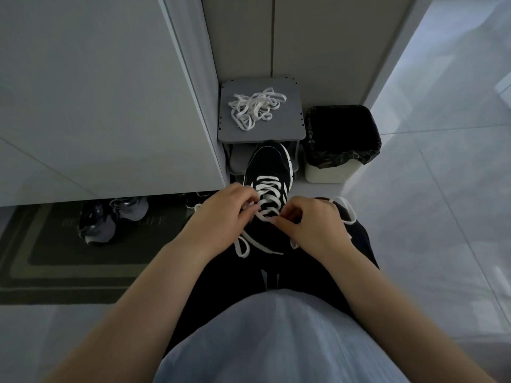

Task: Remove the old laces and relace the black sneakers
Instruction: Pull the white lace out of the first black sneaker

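A black sneaker (269, 164) with a white sole edge rests on my lap, toe pointing away. A white lace (269, 189) crosses its eyelets in several rows. My left hand (224, 214) pinches the lace at the sneaker's left upper eyelets. My right hand (312, 222) pinches the lace on the right side. Loose lace ends (244, 248) hang over my dark trousers below the hands. A tangled pile of white laces (255, 107) lies on a grey stool (293, 125) beyond the sneaker.
A white bin with a black liner (341, 142) stands right of the stool. Grey-black shoes (110, 219) sit on a dark doormat (55, 261) at left, under a white cabinet door (96, 92). Pale tiled floor (442, 203) spreads to the right.
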### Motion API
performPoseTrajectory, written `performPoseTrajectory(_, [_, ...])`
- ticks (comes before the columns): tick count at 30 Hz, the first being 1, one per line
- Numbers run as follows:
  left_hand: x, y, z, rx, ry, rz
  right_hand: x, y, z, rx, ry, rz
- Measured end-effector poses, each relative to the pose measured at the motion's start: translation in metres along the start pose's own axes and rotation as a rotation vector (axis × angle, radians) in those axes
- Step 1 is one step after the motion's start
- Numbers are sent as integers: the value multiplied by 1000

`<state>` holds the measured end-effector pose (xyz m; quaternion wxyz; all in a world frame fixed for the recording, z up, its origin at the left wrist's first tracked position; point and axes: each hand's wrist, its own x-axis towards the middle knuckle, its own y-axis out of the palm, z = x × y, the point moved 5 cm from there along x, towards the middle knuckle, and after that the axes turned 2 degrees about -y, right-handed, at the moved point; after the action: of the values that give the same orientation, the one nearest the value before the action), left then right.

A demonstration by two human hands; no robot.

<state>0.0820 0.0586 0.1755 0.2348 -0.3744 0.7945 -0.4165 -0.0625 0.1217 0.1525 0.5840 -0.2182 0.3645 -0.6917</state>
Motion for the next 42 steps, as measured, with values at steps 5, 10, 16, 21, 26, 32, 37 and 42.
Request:
performPoseTrajectory(5, [6, 17, 6, -19, -101, 2, 2, 2, 5, 16, 51, -41])
performPoseTrajectory(10, [8, 22, 11, -135, -196, 52, 10, 9, 7, 80, 118, 2])
performPoseTrajectory(16, [11, 22, 1, -106, -130, 154, 17, 1, 15, 164, 41, 121])
performPoseTrajectory(21, [13, 10, -11, -91, -140, 351, 29, -18, 20, 205, 0, 282])
performPoseTrajectory(26, [30, -12, 0, 104, -189, 404, 30, -41, -4, 266, 3, 287])
performPoseTrajectory(32, [31, -57, 46, 264, -267, 105, 15, -60, -28, 144, -17, 71])
performPoseTrajectory(37, [21, -37, 14, -8, 19, 123, 16, -29, -4, -132, -160, 30])
performPoseTrajectory(42, [16, -7, 12, 192, 9, 186, 19, -13, -10, -269, -111, 138])
